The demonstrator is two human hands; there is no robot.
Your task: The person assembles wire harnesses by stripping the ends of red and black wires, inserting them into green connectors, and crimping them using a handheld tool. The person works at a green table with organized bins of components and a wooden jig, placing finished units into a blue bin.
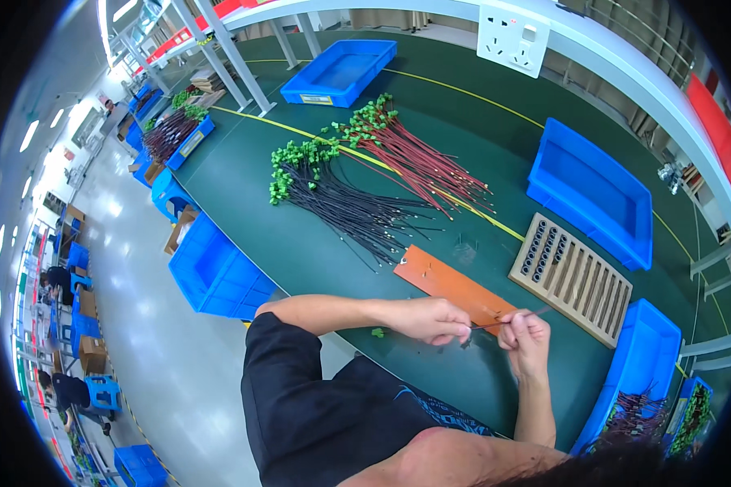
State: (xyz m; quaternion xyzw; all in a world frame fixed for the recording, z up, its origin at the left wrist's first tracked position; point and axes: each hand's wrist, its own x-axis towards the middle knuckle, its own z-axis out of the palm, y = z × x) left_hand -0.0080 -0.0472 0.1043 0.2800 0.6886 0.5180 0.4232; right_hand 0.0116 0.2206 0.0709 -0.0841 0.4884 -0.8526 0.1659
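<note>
My left hand [434, 321] and my right hand [525, 337] meet over the near edge of an orange board [439, 277]. Both have their fingers pinched on a thin dark wire [486, 326] stretched between them; its tail sticks out past my right hand. Whatever sits at the wire's end by my left fingertips is too small to make out. Beyond the board lie a bundle of black wires [345, 207] and a bundle of red wires [422, 158], each with green connectors at the far-left ends. Right of the board is a slotted wooden rack [577, 280] with several small dark round parts in its left slots.
Blue trays stand at the back [345, 69] and right [593, 191] of the green table [244, 178]. Another blue bin [629, 349] at the near right holds dark wires. A blue crate [219, 264] is beside the left edge. A socket panel [512, 39] hangs overhead.
</note>
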